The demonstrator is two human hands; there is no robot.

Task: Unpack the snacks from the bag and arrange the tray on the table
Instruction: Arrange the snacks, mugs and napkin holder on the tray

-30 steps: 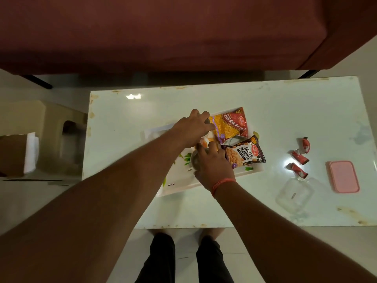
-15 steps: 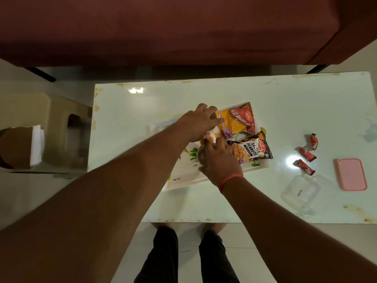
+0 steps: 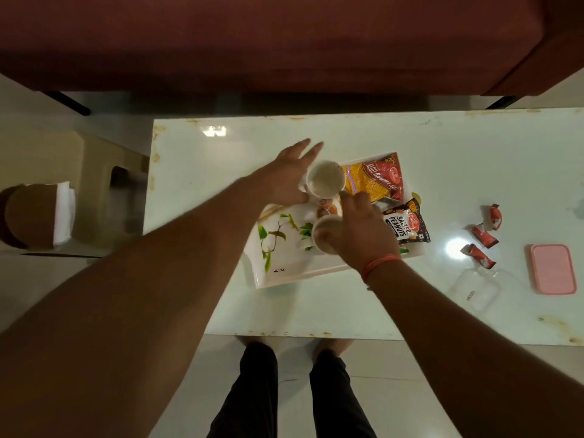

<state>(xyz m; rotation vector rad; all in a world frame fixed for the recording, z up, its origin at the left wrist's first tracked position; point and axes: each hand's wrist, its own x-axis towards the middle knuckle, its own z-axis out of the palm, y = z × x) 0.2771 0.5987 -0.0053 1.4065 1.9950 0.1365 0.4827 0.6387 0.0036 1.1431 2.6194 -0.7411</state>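
A white tray (image 3: 271, 273) with a green leaf print lies on the white table (image 3: 474, 153). On its right part lie an orange and red snack packet (image 3: 379, 178) and a black salted peanuts packet (image 3: 406, 222). A white cup (image 3: 325, 183) stands at the tray's far edge. My left hand (image 3: 289, 175) is right beside its handle side, fingers stretched out and apart. My right hand (image 3: 358, 230) grips a second white cup (image 3: 325, 238) from the right, over the tray's middle.
Three small red wrapped sweets (image 3: 483, 237) lie right of the tray, with a clear container (image 3: 477, 286) and a pink lid (image 3: 553, 268) beyond. A beige stool (image 3: 104, 172) and a brown paper bag (image 3: 31, 213) are at the left. A maroon sofa (image 3: 284, 42) runs behind the table.
My left hand has drawn back to the left and spread its fingers, uncovering the far cup. My right hand has shifted a little, and its cup now shows.
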